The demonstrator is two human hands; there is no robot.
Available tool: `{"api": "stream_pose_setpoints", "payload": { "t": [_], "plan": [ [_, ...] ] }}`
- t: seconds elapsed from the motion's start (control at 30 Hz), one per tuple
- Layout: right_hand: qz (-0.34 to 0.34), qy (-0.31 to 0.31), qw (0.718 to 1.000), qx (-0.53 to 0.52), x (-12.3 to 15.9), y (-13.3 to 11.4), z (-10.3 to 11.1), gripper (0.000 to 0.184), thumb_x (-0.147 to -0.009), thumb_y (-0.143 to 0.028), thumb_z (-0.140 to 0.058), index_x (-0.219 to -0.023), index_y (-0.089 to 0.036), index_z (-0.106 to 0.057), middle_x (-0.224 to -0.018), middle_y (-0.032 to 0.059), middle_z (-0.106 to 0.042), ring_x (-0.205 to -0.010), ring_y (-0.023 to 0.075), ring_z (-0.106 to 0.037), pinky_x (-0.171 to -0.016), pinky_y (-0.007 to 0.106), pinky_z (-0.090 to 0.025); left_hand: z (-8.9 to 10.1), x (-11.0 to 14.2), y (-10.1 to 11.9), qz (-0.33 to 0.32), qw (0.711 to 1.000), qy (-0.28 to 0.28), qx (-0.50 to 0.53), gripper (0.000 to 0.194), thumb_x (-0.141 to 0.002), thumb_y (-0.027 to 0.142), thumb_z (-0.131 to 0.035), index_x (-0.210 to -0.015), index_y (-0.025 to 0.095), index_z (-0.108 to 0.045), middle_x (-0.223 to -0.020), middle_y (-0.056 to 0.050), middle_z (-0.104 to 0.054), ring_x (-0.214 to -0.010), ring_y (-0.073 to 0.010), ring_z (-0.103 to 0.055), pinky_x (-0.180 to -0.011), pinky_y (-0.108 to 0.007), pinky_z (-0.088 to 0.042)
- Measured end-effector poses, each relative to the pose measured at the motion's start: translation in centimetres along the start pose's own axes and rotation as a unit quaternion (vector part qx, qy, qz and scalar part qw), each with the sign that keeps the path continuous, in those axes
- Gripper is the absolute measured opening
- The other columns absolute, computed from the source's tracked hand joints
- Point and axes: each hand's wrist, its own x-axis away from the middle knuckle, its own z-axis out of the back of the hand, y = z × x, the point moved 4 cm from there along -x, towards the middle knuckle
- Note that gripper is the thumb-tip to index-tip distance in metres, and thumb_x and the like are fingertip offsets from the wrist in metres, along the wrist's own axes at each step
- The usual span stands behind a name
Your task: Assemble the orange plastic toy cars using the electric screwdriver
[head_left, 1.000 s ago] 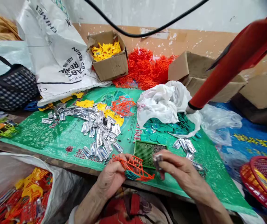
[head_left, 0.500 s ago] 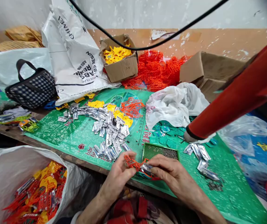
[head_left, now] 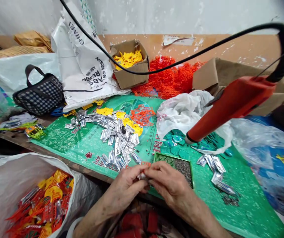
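Above the table's front edge my left hand (head_left: 130, 183) and my right hand (head_left: 169, 181) meet, fingers closed on an orange-red plastic frame with a silver part (head_left: 142, 176). Fingers cover most of that piece. Just beyond my right hand lies a green tray (head_left: 192, 170) of small dark screws (head_left: 181, 164). A red electric screwdriver (head_left: 226, 107) hangs at a slant to the right, touched by neither hand. Many silver parts (head_left: 118, 142) lie loose beyond my left hand, among yellow plastic pieces (head_left: 104, 111) and an orange-red lattice piece (head_left: 143, 115).
At lower left, a white sack (head_left: 67, 162) holds red and yellow pieces. Behind stand a cardboard box (head_left: 134, 77) of yellow parts, an orange-red heap (head_left: 166, 77) and a printed white bag (head_left: 82, 66). Teal pieces (head_left: 179, 142) and a white plastic bag (head_left: 176, 112) lie right of centre.
My hands have come together around the orange-red frame and silver part, which showed more before. The screwdriver has swung away, now hanging farther back with its tip further left.
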Motion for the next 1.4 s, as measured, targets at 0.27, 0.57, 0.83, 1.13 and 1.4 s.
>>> {"api": "stream_pose_setpoints", "payload": {
  "t": [0.27,0.57,0.83,1.13,1.4],
  "plan": [
    [0.0,0.138,0.985,0.107,2.1,1.4,0.3,0.012,-0.092,-0.019,-0.064,-0.103,-0.02,-0.06,-0.096,0.0076,-0.064,-0.09,0.0211,-0.059,-0.076,0.036,-0.05,0.1,0.5,-0.5,-0.004,0.998,0.048,0.048,0.025,-0.088,0.025,-0.055,-0.103,0.015,-0.072,-0.082,-0.003,-0.072,-0.073,-0.016,-0.068,-0.069,-0.024,-0.053],
    [0.076,0.1,0.975,0.181,1.9,0.6,0.1,0.007,-0.091,-0.009,-0.062,-0.088,-0.015,-0.06,-0.082,0.0046,-0.067,-0.083,0.0188,-0.056,-0.075,0.036,-0.04,-0.3,0.0,-1.0,0.019,0.996,0.031,0.081,0.045,-0.088,0.028,-0.059,-0.133,0.02,-0.062,-0.107,-0.006,-0.075,-0.088,-0.0181,-0.068,-0.08,-0.029,-0.055],
    [0.064,0.192,0.954,0.221,2.4,0.2,0.5,0.009,-0.088,-0.019,-0.069,-0.094,-0.015,-0.063,-0.09,0.0087,-0.07,-0.094,0.0244,-0.059,-0.086,0.044,-0.042,-0.2,0.3,-1.0,-0.013,0.994,0.054,0.095,0.027,-0.09,0.038,-0.062,-0.106,0.019,-0.074,-0.092,-0.004,-0.076,-0.078,-0.0165,-0.069,-0.075,-0.026,-0.056],
    [0.111,0.196,0.95,0.215,3.2,-0.1,1.2,0.006,-0.09,-0.015,-0.067,-0.096,-0.015,-0.067,-0.088,0.0054,-0.076,-0.09,0.0197,-0.062,-0.092,0.043,-0.044,-1.2,0.3,-2.0,-0.007,0.988,0.03,0.154,0.029,-0.091,0.043,-0.063,-0.107,0.022,-0.075,-0.099,-0.004,-0.078,-0.081,-0.0169,-0.072,-0.077,-0.026,-0.058],
    [0.113,0.243,0.937,0.223,4.6,-0.1,0.9,0.016,-0.086,-0.011,-0.069,-0.098,-0.021,-0.069,-0.091,0.0038,-0.077,-0.104,0.0246,-0.062,-0.1,0.052,-0.043,-1.3,0.7,0.2,-0.124,0.991,0.044,0.007,0.024,-0.095,0.03,-0.059,-0.107,0.027,-0.079,-0.104,-0.003,-0.08,-0.093,-0.0187,-0.074,-0.087,-0.027,-0.056]
  ]
}}
